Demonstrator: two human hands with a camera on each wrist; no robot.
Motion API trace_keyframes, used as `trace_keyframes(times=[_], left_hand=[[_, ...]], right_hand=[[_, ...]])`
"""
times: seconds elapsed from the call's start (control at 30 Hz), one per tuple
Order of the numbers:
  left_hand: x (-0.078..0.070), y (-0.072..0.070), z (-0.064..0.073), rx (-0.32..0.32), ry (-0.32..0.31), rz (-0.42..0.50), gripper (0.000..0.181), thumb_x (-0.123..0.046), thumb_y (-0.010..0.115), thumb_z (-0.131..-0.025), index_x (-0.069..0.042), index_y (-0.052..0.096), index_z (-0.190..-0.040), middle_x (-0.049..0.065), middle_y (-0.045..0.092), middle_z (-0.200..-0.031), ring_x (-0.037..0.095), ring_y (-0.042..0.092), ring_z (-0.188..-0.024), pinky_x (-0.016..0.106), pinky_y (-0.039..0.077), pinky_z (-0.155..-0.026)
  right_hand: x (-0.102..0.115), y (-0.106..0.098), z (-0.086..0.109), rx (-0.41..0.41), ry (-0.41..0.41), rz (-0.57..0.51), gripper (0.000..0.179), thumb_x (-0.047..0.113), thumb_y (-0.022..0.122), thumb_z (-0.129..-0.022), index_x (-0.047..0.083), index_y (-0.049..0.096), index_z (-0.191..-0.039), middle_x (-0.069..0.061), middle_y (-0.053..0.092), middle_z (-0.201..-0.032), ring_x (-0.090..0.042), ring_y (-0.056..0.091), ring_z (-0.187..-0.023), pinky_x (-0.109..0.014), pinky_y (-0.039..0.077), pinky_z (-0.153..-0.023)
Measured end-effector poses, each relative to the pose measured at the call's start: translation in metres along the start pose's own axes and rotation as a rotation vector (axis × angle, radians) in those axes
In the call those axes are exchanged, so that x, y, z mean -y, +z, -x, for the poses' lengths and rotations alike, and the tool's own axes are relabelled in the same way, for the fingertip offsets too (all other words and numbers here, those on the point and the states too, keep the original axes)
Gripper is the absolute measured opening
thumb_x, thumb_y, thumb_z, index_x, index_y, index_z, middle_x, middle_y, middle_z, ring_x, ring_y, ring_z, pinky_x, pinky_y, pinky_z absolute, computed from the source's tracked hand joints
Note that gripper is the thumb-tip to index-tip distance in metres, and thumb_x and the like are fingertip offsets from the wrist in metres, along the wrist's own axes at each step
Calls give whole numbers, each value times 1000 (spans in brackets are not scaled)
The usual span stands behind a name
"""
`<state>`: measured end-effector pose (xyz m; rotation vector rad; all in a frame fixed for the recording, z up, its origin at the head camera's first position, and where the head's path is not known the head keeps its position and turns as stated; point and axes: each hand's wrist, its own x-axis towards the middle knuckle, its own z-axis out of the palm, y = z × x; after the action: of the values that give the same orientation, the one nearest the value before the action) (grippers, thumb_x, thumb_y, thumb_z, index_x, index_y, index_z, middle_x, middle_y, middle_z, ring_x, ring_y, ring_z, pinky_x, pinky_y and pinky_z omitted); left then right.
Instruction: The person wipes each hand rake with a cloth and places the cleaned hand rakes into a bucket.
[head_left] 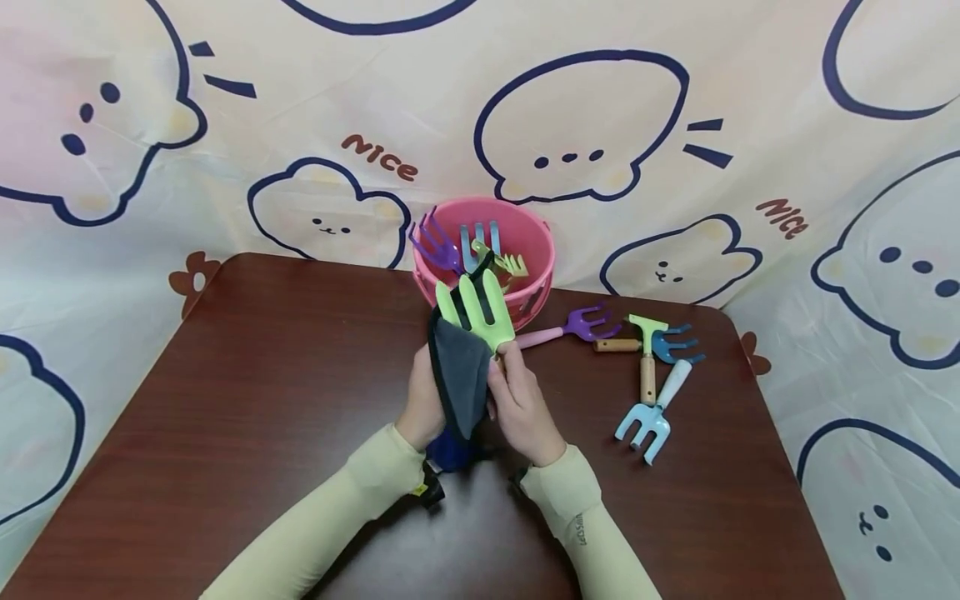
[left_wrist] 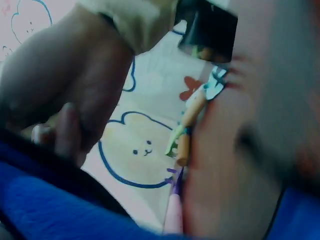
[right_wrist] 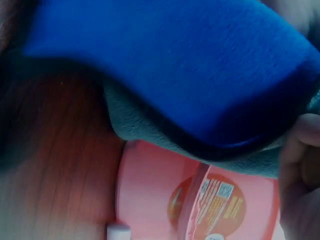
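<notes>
Green fork [head_left: 495, 331], held up on near side of pink bucket [head_left: 534, 242]; right hand [head_left: 522, 406] pinching its base, handle hidden. Left hand [head_left: 423, 400] grips grey-blue cloth [head_left: 460, 367] behind tines [head_left: 470, 302]. Judgement: steady fork, work cloth snugly between tines.

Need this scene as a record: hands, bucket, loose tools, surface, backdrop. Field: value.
left hand: left hand holds gray-and-blue cloth
right hand: right hand grips green fork near the base of its head
fork handle: hidden
bucket: pink bucket, upright, at the table's far edge
in bucket: purple fork, pale blue fork, small green rake; anything deeper, cannot tell
loose tools: pink-handled fork, green-headed tool, dark blue fork, white-handled fork
surface: dark brown table
backdrop: cartoon-print sheet
</notes>
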<state>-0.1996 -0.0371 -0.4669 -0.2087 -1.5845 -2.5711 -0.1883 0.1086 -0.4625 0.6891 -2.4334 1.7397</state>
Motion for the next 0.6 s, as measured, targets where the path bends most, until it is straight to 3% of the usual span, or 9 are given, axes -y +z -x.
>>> trace_keyframes(times=[0.07,0.13,0.27,0.33,0.47,0.6], left_hand=[[2,-1,-3,-73,27,-120,25,-14,61,-104,2,65,-123,-7,70,-103,6,64,-98,20,52,-90],[2,-3,-6,-94,63,-203,29,-2,64,-100,5,64,-128,-1,71,-109,8,64,-103,21,52,-94],[0,-6,-8,-87,163,-321,34,0,72,-94,6,65,-127,15,72,-115,10,65,-105,22,53,-96],[-2,-7,-8,-117,203,-359,31,-3,72,-95,5,67,-125,19,72,-115,9,66,-103,22,53,-96],[-9,-8,-12,-214,223,-300,27,-5,70,-97,6,69,-121,8,75,-108,10,67,-99,24,55,-93],[-18,-14,-21,-247,233,-67,14,-5,62,-102,-1,72,-112,-3,73,-94,11,68,-86,24,57,-80]], right_hand=[[0,1,0,37,8,29,10,10,41,-112,4,45,-118,-8,47,-74,-14,47,-56,-27,46,-55],[0,0,0,63,-2,72,12,11,42,-112,5,45,-121,-5,44,-75,-12,44,-59,-25,43,-57],[1,-1,-1,59,-44,154,14,13,45,-111,6,46,-124,0,37,-75,-10,37,-61,-25,33,-59],[1,-1,-1,69,-61,167,15,13,45,-111,5,46,-124,0,37,-76,-9,37,-61,-25,33,-59],[0,2,-2,100,-58,203,16,14,46,-111,6,45,-125,0,39,-76,-10,39,-62,-25,35,-60],[-2,5,-2,141,-30,234,14,16,47,-111,8,45,-122,0,39,-77,-9,39,-62,-24,35,-59]])
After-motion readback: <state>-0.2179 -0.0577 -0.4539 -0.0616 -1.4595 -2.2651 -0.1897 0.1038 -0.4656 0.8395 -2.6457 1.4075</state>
